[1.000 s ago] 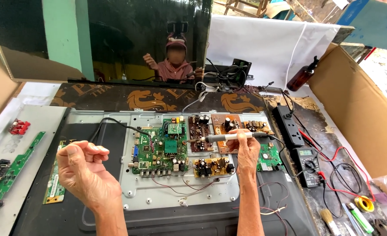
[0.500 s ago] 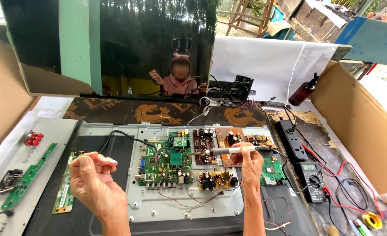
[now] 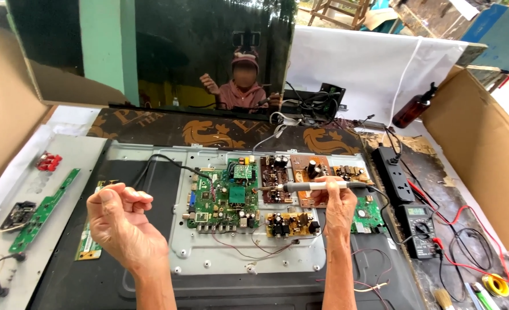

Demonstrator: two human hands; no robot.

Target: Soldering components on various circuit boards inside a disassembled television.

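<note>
Beside brown bottle (right): cardboard

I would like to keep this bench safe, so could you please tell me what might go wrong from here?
1. The right hand holds a soldering iron with its tip over the brown circuit board; a slip could touch nearby parts.
2. The iron's cord runs toward the power strip and could snag.
3. The left hand hovers, half closed, over the open back panel, close to the green board.

multimeter, power strip, brown spray bottle, red connector
</note>
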